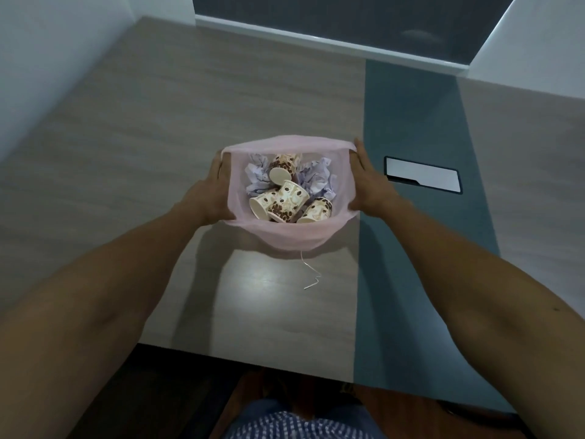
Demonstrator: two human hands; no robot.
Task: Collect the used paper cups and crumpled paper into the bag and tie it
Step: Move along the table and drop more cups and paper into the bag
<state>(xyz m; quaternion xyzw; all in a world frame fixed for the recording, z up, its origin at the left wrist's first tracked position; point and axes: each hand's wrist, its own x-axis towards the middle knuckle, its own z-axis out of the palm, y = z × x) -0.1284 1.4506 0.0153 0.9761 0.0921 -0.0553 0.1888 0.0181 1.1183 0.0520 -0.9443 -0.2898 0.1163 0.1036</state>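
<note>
Both arms reach forward from the bottom corners, forearms bare and converging toward the centre of the view. The left hand (pixel 212 193) sits at about nine o'clock from centre, back of the hand up, fingers pointing to twelve o'clock and curled over a pink rim, gripping it. The right hand (pixel 368 182) mirrors it at three o'clock, fingers stretched toward twelve, thumb tucked low at six, pinching the same rim. Wrists are level, and the hands are well apart.
</note>
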